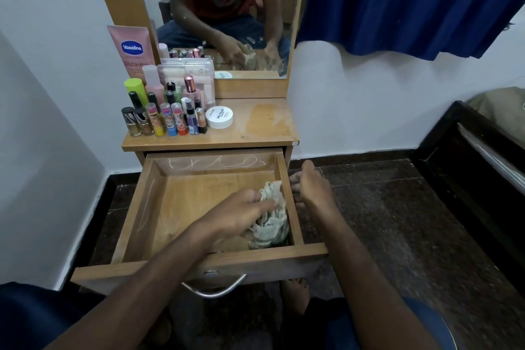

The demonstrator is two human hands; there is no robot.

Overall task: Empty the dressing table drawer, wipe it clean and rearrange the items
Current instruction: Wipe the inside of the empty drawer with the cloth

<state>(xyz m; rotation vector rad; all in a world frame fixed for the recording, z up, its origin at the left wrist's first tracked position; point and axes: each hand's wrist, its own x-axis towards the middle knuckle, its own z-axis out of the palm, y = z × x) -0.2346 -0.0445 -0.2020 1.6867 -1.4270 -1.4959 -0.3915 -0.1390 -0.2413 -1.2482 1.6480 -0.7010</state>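
Wooden drawer [142, 207], crumpled cloth [271, 216] under left hand [241, 212]

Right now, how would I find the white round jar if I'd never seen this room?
Look at the wooden table below the mirror. Bottles crowd its left side. The white jar sits just right of them: low, flat and round with dark lettering on its lid, while all its neighbours are tall and thin.
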